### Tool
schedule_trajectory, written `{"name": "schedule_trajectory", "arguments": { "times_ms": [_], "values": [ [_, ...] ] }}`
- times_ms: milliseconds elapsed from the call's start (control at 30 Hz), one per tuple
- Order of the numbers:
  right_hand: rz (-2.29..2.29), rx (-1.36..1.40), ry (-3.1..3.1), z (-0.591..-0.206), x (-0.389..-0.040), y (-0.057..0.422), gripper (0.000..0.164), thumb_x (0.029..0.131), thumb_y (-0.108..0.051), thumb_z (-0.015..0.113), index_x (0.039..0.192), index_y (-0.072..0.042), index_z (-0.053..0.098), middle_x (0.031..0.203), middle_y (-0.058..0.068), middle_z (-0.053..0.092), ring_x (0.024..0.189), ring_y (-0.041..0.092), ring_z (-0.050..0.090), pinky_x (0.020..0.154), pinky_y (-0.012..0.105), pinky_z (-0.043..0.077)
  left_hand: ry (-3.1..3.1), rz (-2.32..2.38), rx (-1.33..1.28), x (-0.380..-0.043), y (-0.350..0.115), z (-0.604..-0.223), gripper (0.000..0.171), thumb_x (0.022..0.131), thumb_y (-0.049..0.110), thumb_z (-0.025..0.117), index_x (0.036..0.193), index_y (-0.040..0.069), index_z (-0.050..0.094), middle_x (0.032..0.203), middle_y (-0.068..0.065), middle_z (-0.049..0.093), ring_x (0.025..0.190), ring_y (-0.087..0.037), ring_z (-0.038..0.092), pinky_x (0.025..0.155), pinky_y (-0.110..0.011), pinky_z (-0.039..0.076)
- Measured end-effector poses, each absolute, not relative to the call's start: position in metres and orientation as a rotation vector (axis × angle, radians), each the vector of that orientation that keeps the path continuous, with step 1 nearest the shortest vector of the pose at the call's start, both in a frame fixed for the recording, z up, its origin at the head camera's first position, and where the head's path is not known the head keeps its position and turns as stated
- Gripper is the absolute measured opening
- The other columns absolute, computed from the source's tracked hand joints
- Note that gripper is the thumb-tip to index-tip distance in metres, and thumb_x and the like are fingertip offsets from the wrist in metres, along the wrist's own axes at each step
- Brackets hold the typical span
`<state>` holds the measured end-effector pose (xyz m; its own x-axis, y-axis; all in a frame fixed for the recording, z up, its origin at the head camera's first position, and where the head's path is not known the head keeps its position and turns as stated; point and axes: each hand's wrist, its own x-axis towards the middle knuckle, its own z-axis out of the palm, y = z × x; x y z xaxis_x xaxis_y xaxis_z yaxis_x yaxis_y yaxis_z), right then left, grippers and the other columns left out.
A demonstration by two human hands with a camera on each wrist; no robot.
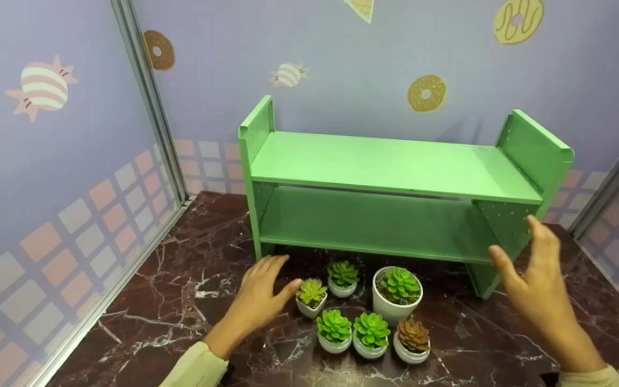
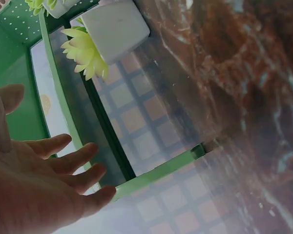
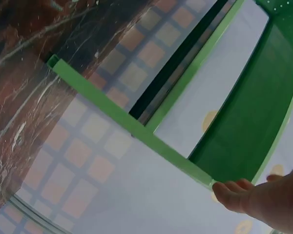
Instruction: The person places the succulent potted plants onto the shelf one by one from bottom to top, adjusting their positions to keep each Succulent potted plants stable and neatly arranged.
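A green two-tier shelf [image 1: 395, 166] stands against the back wall. Several potted succulents are grouped in front of it. My left hand [image 1: 258, 293], fingers extended and holding nothing, hovers beside a yellow-green succulent in a square white pot [image 1: 311, 306]; the left wrist view shows that pot [image 2: 117, 34] beyond the fingers. Behind it sits a small green succulent [image 1: 343, 279], with a larger white pot [image 1: 395, 309] to its right. Two green succulents [image 1: 334, 332] and a reddish one [image 1: 412, 341] make the front row. My right hand [image 1: 543, 290] is raised near the shelf's right side panel, fingers spread, nothing held.
The dark red marbled tabletop [image 1: 153, 317] carries everything. Patterned lilac panels [image 1: 331, 64] wall in the back and sides, with a metal corner post [image 1: 151, 102] at the left. A gap separates the shelf's two boards.
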<state>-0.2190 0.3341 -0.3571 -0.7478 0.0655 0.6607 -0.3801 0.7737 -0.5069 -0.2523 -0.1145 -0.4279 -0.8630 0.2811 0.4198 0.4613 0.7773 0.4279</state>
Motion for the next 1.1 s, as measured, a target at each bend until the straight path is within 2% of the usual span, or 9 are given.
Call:
{"name": "schedule_trajectory", "arguments": {
  "times_ms": [167, 300, 367, 467, 567, 667, 733, 933, 1100],
  "values": [
    [0.93, 0.125, -2.131, -0.349, -0.231, 0.342, 0.073, 0.088, -0.021, 0.061, 0.146, -0.021, 0.016, 0.14, 0.016, 0.021, 0.126, 0.034, 0.026, 0.1, 0.058, 0.019, -2.631, -0.891, -0.606, -0.252, -0.114, -0.428, 0.065, 0.09, 0.055, 0.045, 0.137, 0.011, 0.041, 0.138, -0.01, 0.039, 0.129, -0.028, 0.029, 0.102, -0.048, 0.023],
    [1.061, 0.017, -2.106, -0.342, -0.243, 0.345, 0.077, 0.09, -0.029, 0.058, 0.147, -0.028, 0.005, 0.144, 0.01, 0.017, 0.131, 0.026, 0.019, 0.105, 0.048, 0.015, -2.673, -1.045, -0.591, -0.252, -0.114, -0.428, 0.064, 0.089, 0.056, 0.045, 0.14, 0.017, 0.037, 0.14, -0.007, 0.037, 0.126, -0.028, 0.034, 0.099, -0.049, 0.03],
    [1.145, -0.011, -2.104, -0.338, -0.25, 0.347, 0.078, 0.092, -0.031, 0.055, 0.147, -0.028, 0.0, 0.147, 0.007, 0.014, 0.133, 0.021, 0.015, 0.107, 0.041, 0.014, -2.691, -1.119, -0.59, -0.252, -0.113, -0.429, 0.064, 0.089, 0.055, 0.046, 0.141, 0.019, 0.035, 0.14, -0.007, 0.035, 0.125, -0.028, 0.035, 0.098, -0.05, 0.031],
    [1.237, -0.015, -2.093, -0.334, -0.258, 0.352, 0.074, 0.094, -0.03, 0.051, 0.147, -0.025, 0.0, 0.148, 0.007, 0.015, 0.133, 0.016, 0.016, 0.107, 0.031, 0.016, -2.717, -1.188, -0.598, -0.252, -0.111, -0.431, 0.065, 0.089, 0.055, 0.047, 0.141, 0.02, 0.034, 0.14, -0.009, 0.035, 0.124, -0.03, 0.037, 0.097, -0.051, 0.031],
    [1.255, 0.005, -2.096, -0.33, -0.266, 0.356, 0.065, 0.094, -0.031, 0.049, 0.146, -0.025, 0.01, 0.145, 0.009, 0.027, 0.129, 0.016, 0.028, 0.103, 0.029, 0.026, -2.73, -1.232, -0.587, -0.252, -0.109, -0.436, 0.066, 0.088, 0.054, 0.049, 0.141, 0.018, 0.034, 0.137, -0.01, 0.039, 0.121, -0.032, 0.04, 0.094, -0.051, 0.035],
    [1.215, -0.024, -2.102, -0.329, -0.273, 0.358, 0.055, 0.094, -0.034, 0.049, 0.142, -0.028, 0.024, 0.133, 0.009, 0.043, 0.117, 0.016, 0.043, 0.094, 0.029, 0.038, -2.728, -1.305, -0.58, -0.252, -0.108, -0.44, 0.066, 0.087, 0.05, 0.054, 0.141, 0.016, 0.035, 0.134, -0.012, 0.043, 0.116, -0.034, 0.045, 0.091, -0.049, 0.039],
    [1.193, -0.072, -2.086, -0.33, -0.276, 0.359, 0.049, 0.093, -0.035, 0.05, 0.139, -0.028, 0.033, 0.123, 0.008, 0.05, 0.107, 0.016, 0.048, 0.087, 0.029, 0.041, -2.732, -1.366, -0.584, -0.252, -0.107, -0.442, 0.068, 0.086, 0.048, 0.058, 0.14, 0.015, 0.035, 0.133, -0.012, 0.043, 0.114, -0.035, 0.046, 0.089, -0.047, 0.041],
    [1.276, -0.126, -1.978, -0.327, -0.285, 0.361, 0.04, 0.094, -0.036, 0.048, 0.129, -0.017, 0.046, 0.105, 0.004, 0.051, 0.095, 0.014, 0.047, 0.08, 0.024, 0.037, -2.763, -1.529, -0.605, -0.256, -0.104, -0.443, 0.074, 0.081, 0.045, 0.066, 0.141, 0.016, 0.032, 0.133, -0.012, 0.043, 0.116, -0.033, 0.045, 0.09, -0.046, 0.041],
    [1.503, -0.113, -1.819, -0.323, -0.298, 0.361, 0.04, 0.094, -0.035, 0.048, 0.125, -0.011, 0.054, 0.106, 0.005, 0.054, 0.097, 0.015, 0.047, 0.079, 0.019, 0.036, -2.793, -1.568, -0.591, -0.259, -0.104, -0.442, 0.078, 0.079, 0.04, 0.07, 0.142, 0.015, 0.031, 0.134, -0.013, 0.042, 0.118, -0.031, 0.043, 0.091, -0.046, 0.04]
  ]
}}
